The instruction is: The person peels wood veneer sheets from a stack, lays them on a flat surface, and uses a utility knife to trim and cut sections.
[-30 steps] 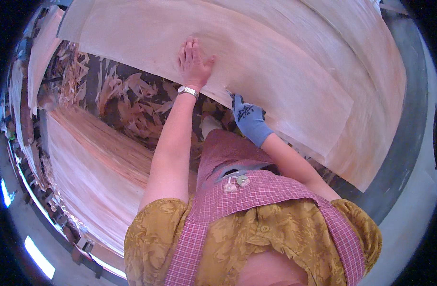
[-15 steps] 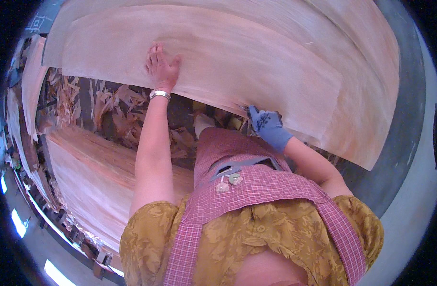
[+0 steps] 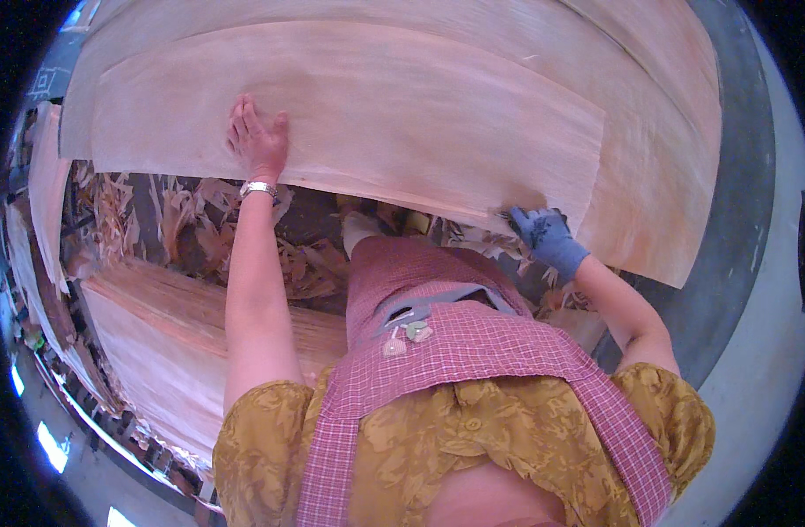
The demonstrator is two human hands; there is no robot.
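Note:
My bare left hand, with a metal wristwatch on its wrist, lies flat with fingers stretched on a thin pale wood veneer sheet. The sheet rests on other large veneer sheets. My right hand, in a blue-grey work glove, is closed at the sheet's near edge, close to its right corner. The fingers curl there, and whatever they may hold is hidden.
Torn veneer scraps litter the floor between me and the sheets. At the left is a stack of veneer, with more sheets beyond it. Grey floor runs along the right.
My right hand has slid right along the near edge toward the sheet's corner. My left hand stays flat on the sheet, slightly farther left. The view has shifted a little.

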